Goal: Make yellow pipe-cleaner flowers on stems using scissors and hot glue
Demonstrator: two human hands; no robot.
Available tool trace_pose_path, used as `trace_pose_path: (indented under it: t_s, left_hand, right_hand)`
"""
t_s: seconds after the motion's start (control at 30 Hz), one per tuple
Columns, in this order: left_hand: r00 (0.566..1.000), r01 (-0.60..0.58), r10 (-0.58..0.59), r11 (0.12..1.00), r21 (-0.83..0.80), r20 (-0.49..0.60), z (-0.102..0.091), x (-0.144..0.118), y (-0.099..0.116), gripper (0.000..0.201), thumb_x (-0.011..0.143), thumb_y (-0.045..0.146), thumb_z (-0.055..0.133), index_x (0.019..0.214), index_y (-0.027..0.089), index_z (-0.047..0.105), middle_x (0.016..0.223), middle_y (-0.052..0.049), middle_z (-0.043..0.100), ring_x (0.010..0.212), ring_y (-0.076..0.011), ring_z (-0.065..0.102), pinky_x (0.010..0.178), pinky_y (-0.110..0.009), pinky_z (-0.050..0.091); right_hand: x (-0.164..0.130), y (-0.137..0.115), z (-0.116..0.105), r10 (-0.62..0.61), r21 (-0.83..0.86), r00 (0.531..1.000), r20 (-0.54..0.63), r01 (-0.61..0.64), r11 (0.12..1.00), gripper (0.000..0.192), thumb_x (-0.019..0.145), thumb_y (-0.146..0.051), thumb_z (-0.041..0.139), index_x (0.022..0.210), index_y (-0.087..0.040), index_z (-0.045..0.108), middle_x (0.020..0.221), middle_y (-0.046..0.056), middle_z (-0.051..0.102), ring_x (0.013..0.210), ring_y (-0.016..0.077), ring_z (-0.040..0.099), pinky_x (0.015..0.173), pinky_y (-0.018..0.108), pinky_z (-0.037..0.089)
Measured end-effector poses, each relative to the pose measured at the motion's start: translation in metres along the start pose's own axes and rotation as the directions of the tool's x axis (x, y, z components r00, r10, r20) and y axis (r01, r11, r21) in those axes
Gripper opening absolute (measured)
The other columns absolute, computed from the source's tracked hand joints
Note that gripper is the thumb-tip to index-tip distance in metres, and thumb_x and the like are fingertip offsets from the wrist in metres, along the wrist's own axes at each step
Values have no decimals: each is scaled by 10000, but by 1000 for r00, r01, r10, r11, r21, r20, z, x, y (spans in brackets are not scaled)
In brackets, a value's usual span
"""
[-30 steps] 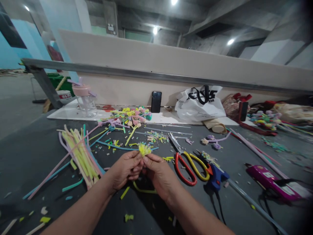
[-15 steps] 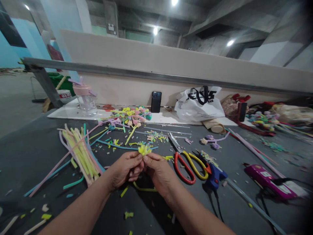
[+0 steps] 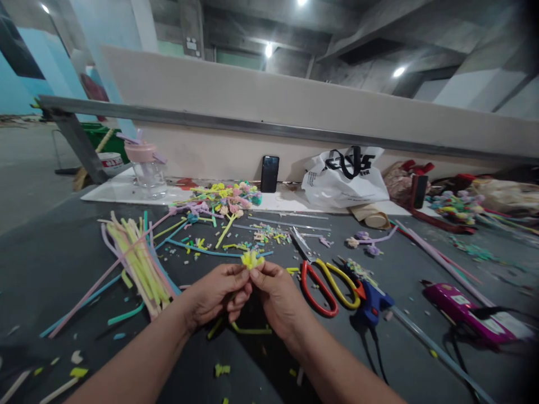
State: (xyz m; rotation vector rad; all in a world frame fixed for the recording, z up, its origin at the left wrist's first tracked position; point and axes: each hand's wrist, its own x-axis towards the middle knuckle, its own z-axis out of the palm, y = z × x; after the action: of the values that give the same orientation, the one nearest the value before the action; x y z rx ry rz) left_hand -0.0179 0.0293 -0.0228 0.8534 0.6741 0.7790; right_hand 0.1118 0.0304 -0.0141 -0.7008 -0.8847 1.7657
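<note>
A small yellow flower with fuzzy petals (image 3: 251, 258) is pinched between the fingertips of both hands, above the middle of the dark table. My left hand (image 3: 221, 292) is closed on its base from the left, thumb and forefinger together and the other fingers curled below. From the other side, my right hand (image 3: 278, 297) grips the same base with thumb and forefinger. The fingers hide the lower part of the flower. A yellow-green stem (image 3: 252, 331) lies on the table just under the hands.
Right of my hands lie scissors (image 3: 322, 286), a blue glue gun (image 3: 373, 303) and a magenta tool (image 3: 463, 314). A bundle of fuzzy stems (image 3: 141, 264) is at the left. Behind are finished flowers (image 3: 229, 199), a phone (image 3: 269, 174), a bottle (image 3: 147, 168) and a white bag (image 3: 343, 179).
Both hands keep their hold on the yellow flower, with the fingers shifting only slightly. The whole view has moved a little.
</note>
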Motion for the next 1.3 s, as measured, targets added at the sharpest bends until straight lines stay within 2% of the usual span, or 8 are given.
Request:
trace_pose_path:
  t_s: [0.33,0.47,0.63,0.77,0.83,0.9,1.03,1.3]
  left_hand:
    - [999,-22,27,992,122,-40,-4,4,-7,309,723,427,610,663,142,509,477,55,459,339,-39,366,345,-188,435]
    - [998,-19,29,988,154,-59,-2,5,-9,319,703,437,622,667,138,518,483,51,467,345,-47,388,373,-212,447]
    - [969,-159,200,955,251,-148,-2,7,-4,254,684,318,648,845,142,559,650,3,569,578,-118,558,597,-258,470]
    - [711,-212,615,650,729,-341,-5,4,6,148,727,235,562,859,169,565,825,-36,594,781,-165,562,741,-295,438]
    - [586,-200,775,421,885,-236,-5,0,10,102,771,217,505,848,181,562,856,-45,579,815,-170,544,770,-306,425]
    - [532,-228,843,241,943,-86,-3,-4,12,87,795,194,482,839,188,558,866,-48,571,851,-174,531,793,-309,415]
    - [535,-257,843,106,961,50,1,-7,11,81,807,165,487,835,185,560,860,-53,569,863,-175,524,797,-304,415]
    - [579,-237,815,123,964,38,4,-6,14,90,812,168,481,761,177,555,794,-42,544,794,-162,514,727,-269,412]
  right_hand:
    - [-2,-2,1,-106,-373,994,33,111,921,131,749,-231,532,633,-172,551,495,-31,556,458,120,525,534,257,432]
    - [2,-3,-5,-368,-749,929,26,262,608,106,699,-140,516,614,-181,564,694,4,557,661,148,525,640,269,416]
    - [9,-7,-16,-541,-885,807,237,409,221,146,707,-79,477,621,-186,525,747,45,560,719,174,513,654,287,391]
    - [10,-12,-25,-585,-922,742,329,387,-27,139,741,-80,497,667,-187,546,803,58,595,779,191,522,700,316,355]
    - [9,-12,-27,-585,-926,730,354,362,-108,136,749,-72,505,700,-185,564,848,59,611,822,195,528,730,329,326]
    - [8,-12,-26,-573,-920,725,383,357,-162,139,748,-60,511,727,-181,576,870,56,616,842,193,529,750,336,302]
    - [7,-9,-24,-562,-914,722,403,354,-200,144,747,-55,520,736,-182,586,866,46,615,836,184,524,777,341,276]
    - [7,-7,-21,-538,-908,732,418,358,-219,158,746,-39,511,749,-178,586,862,44,617,824,180,523,763,340,265]
